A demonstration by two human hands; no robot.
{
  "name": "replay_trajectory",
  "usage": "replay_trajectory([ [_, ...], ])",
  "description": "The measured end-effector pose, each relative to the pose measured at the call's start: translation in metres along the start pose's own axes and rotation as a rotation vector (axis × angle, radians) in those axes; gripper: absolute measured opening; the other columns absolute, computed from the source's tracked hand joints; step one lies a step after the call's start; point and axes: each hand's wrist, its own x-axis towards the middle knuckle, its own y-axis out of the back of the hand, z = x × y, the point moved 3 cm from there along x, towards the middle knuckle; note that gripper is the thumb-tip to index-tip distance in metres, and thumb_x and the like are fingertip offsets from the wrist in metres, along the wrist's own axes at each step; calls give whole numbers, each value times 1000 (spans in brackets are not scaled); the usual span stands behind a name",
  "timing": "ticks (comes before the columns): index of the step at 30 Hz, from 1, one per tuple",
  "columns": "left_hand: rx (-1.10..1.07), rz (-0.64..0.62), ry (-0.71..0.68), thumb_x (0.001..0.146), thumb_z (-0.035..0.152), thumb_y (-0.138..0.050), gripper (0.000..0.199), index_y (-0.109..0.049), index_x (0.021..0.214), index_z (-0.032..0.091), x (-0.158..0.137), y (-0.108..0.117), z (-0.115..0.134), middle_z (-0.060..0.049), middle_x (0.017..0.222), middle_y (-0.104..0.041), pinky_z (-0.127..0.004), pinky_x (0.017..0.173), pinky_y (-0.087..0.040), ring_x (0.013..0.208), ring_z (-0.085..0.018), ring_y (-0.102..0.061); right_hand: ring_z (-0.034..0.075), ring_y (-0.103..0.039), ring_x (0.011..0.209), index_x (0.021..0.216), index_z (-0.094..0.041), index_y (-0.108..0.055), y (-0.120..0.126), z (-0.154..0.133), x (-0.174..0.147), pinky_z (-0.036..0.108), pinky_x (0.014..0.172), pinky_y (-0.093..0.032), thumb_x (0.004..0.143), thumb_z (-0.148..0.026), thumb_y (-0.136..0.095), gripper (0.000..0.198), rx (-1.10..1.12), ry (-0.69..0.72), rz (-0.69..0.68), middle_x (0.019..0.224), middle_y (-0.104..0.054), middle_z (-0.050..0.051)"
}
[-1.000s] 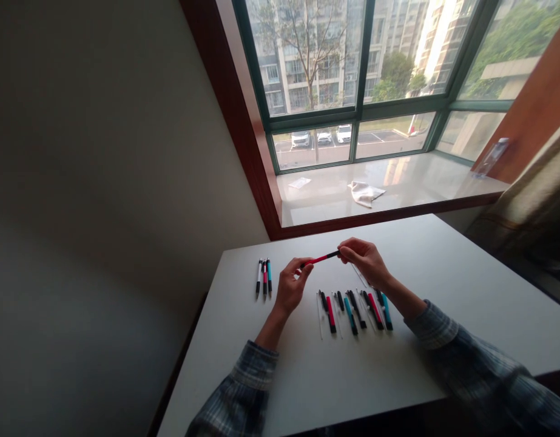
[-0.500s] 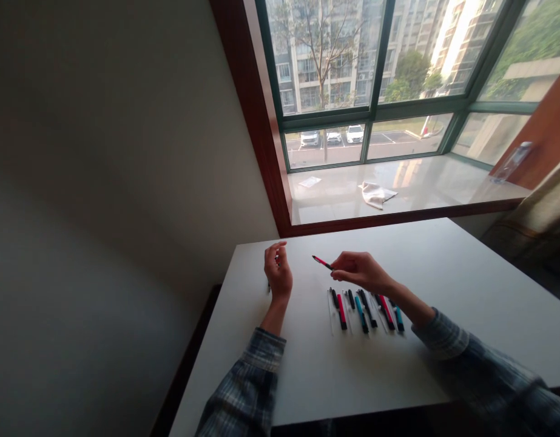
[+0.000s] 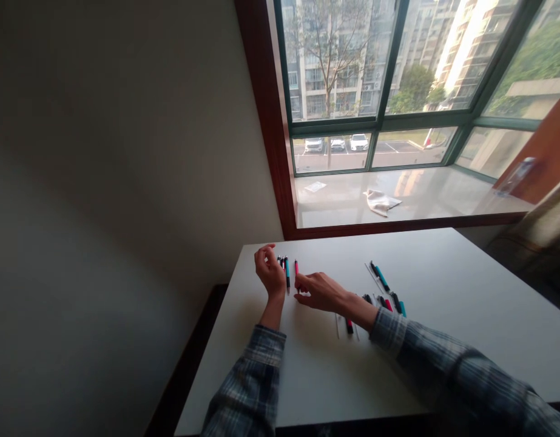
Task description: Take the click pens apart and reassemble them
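Observation:
My right hand point(image 3: 323, 291) pinches a red pen point(image 3: 296, 267) between thumb and fingertips, its black-tipped end pointing away from me. Just left of it, a small row of pens lies side by side, with a teal and black pen point(image 3: 287, 272) at its right edge. My left hand point(image 3: 268, 270) rests at the left side of this row, fingers loosely bent and apart, partly covering the pens. I see nothing held in it. Under my right forearm lie more pen parts, including a red and black barrel point(image 3: 349, 326); the arm hides some of them.
A white table point(image 3: 466, 315) stands against a wall and a window sill point(image 3: 334, 212). Near the table's middle lie a teal and black piece point(image 3: 380, 278) and several other pen parts point(image 3: 395, 301). A crumpled white cloth point(image 3: 380, 202) is on the sill.
My right hand has moved left with the red pen, from above the pen parts to beside the row near my left hand. The view has shifted slightly.

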Motion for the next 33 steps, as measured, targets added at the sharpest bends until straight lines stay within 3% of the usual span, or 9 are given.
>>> replay_trajectory([
  [6, -19, -13, 20, 102, 36, -43, 30, -67, 93, 22, 1, -1, -6, -6, 101, -69, -31, 80, -46, 90, -19, -61, 20, -66, 70, 101, -21, -61, -6, -4, 16, 29, 59, -45, 89, -16, -68, 14, 10, 16, 9, 86, -73, 5],
  [10, -38, -27, 36, 101, 32, -43, 27, -66, 90, 21, 0, -2, -5, -5, 99, -68, -30, 79, -46, 88, -19, -60, 19, -68, 72, 109, -22, -64, 2, 0, 12, 27, 59, -48, 91, -26, -72, 21, 52, 38, -6, 91, -74, 3],
  [13, -53, -61, 48, 100, 31, -43, 27, -66, 90, 21, -2, -4, -2, -5, 98, -68, -29, 72, -46, 83, -18, -59, 17, -69, 75, 108, -21, -66, 29, 23, -3, 27, 63, -53, 94, -30, -69, 17, 101, 19, 33, 94, -75, 4],
  [16, -61, -102, 43, 99, 29, -45, 25, -66, 90, 21, -5, -8, 1, -5, 97, -68, -27, 67, -46, 79, -17, -58, 18, -69, 81, 105, -20, -68, 72, 63, -30, 31, 70, -56, 94, -28, -67, 13, 109, -51, 126, 96, -75, 5],
  [19, -52, -150, 15, 97, 26, -46, 22, -67, 92, 21, -11, -14, 3, -4, 97, -70, -27, 69, -47, 80, -17, -61, 21, -68, 84, 102, -21, -70, 116, 108, -68, 35, 72, -57, 90, -28, -70, 15, 65, -155, 187, 100, -75, 7],
  [22, -26, -208, -36, 97, 26, -47, 20, -67, 95, 21, -20, -21, 6, -5, 99, -71, -29, 76, -50, 87, -19, -64, 24, -67, 93, 107, -22, -72, 140, 144, -105, 40, 78, -56, 88, -31, -70, 22, 50, -227, 161, 109, -75, 9],
  [25, 62, -335, -129, 98, 26, -48, 21, -68, 97, 22, -29, -28, 11, -5, 100, -71, -32, 80, -51, 91, -21, -65, 27, -66, 100, 110, -23, -72, 144, 164, -131, 45, 83, -55, 88, -34, -68, 25, 68, -308, 119, 114, -74, 9],
  [29, 339, -653, -361, 97, 23, -51, 22, -73, 96, 23, -41, -40, 13, -4, 101, -75, -39, 96, -47, 100, -24, -63, 29, -62, 113, 119, -27, -70, 136, 169, -140, 48, 94, -52, 87, -36, -70, 34, 97, -360, 30, 122, -71, 7],
  [33, 599, -783, -428, 91, 19, -59, 20, -76, 95, 27, -42, -43, 4, -2, 102, -78, -43, 97, -44, 101, -28, -62, 29, -59, 117, 123, -29, -69, 134, 165, -137, 47, 98, -50, 84, -38, -73, 40, 105, -354, -5, 123, -69, 6],
])
